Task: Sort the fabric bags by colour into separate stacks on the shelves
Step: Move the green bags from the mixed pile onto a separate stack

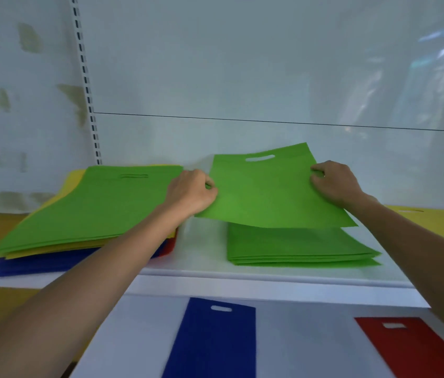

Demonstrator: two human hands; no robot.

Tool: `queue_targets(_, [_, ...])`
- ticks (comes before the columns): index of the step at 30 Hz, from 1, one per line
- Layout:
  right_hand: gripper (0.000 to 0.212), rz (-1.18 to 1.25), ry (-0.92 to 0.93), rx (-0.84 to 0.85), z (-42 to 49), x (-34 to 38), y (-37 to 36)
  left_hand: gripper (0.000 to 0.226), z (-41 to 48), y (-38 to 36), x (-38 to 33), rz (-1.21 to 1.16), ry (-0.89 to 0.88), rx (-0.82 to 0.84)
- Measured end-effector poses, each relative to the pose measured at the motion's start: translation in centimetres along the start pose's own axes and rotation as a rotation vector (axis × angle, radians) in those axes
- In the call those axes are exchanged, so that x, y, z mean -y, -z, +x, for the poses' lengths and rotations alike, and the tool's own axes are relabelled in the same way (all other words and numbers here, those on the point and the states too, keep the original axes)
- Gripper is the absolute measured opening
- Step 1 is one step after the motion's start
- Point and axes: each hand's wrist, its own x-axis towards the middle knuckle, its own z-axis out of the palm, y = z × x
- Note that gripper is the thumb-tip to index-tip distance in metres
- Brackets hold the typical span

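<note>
Left hand [192, 190] and right hand [334, 184] pinch 1 green bag [267, 192] by its sides, fingers clamped, above the green stack [297, 248].

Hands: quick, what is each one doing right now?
Left hand: fingers curled on the green bag's left edge.
Right hand: fingers curled on the same bag's right edge.

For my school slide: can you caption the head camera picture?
Left hand and right hand hold a green bag above the green stack on the shelf.
</note>
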Motion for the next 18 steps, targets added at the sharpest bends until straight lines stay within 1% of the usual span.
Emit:
queue_targets(6, [0.048, -0.046, -0.009, 0.226, -1.5, -5.6, -0.4, 0.027, -1.5, -4.9, -2.9, 0.012, 0.03, 0.079])
queue_targets(9, [0.054, -0.094, -0.035, 0.419, -2.6, -7.3, -1.6, 0.026, -3.1, -7.1, -3.5, 0.084, 0.073, 0.142])
queue_targets(11, [0.052, -0.158, -0.045, 0.537, -3.2, -8.1, -2.5, 0.026, -3.9, -8.1, -3.7, 0.078, 0.108, 0.162])
queue_targets(13, [0.049, -0.18, -0.046, 0.576, -3.4, -8.6, -2.9, 0.027, -4.2, -8.4, -3.8, 0.055, 0.152, 0.146])
queue_targets(18, [0.043, -0.166, -0.028, 0.547, -3.0, -8.4, -2.9, 0.025, -3.7, -7.9, -4.2, 0.089, 0.21, 0.155])
